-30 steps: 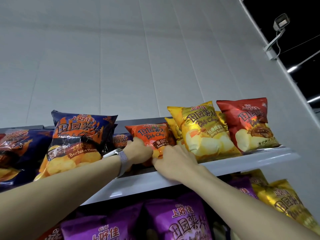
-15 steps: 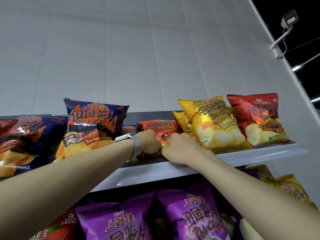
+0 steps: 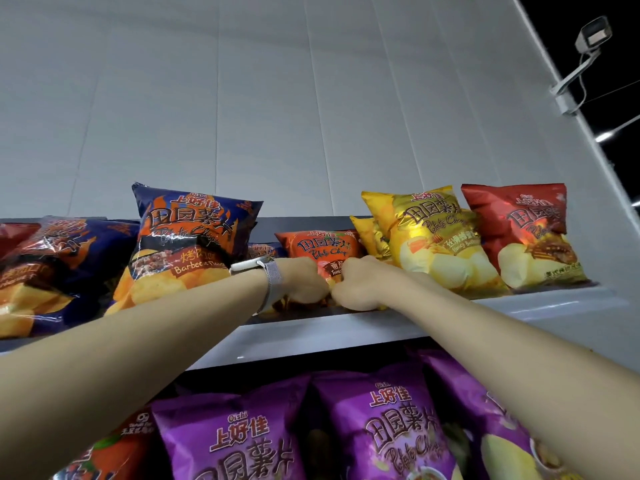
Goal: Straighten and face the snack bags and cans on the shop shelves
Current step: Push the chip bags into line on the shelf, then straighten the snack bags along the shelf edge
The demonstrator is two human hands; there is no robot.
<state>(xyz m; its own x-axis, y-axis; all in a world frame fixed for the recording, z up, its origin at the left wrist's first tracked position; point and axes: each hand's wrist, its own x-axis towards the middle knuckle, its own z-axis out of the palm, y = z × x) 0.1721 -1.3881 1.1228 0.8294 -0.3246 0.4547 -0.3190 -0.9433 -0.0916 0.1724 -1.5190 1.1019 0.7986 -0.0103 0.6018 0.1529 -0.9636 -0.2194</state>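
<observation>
An orange tomato chip bag (image 3: pixel 322 245) leans back in the middle of the top shelf (image 3: pixel 346 329). My left hand (image 3: pixel 303 284), with a watch on the wrist, grips its lower left corner. My right hand (image 3: pixel 360 284) grips its lower right corner, the two fists touching in front of the bag. A dark blue barbecue bag (image 3: pixel 187 244) stands to the left. To the right stand a yellow honey butter bag (image 3: pixel 436 240) and a red bag (image 3: pixel 530 233). The bag's bottom edge is hidden behind my hands.
More dark blue bags (image 3: pixel 52 268) lean at the far left of the top shelf. Purple chip bags (image 3: pixel 391 427) fill the shelf below, with an orange bag (image 3: pixel 114 452) at lower left. A white panel wall (image 3: pixel 277 98) rises behind, and a security camera (image 3: pixel 594 32) hangs at upper right.
Both hands have drawn closer together on the orange bag's lower corners, and now the fists touch. The view has shifted a little, so the bags sit further right in the frame.
</observation>
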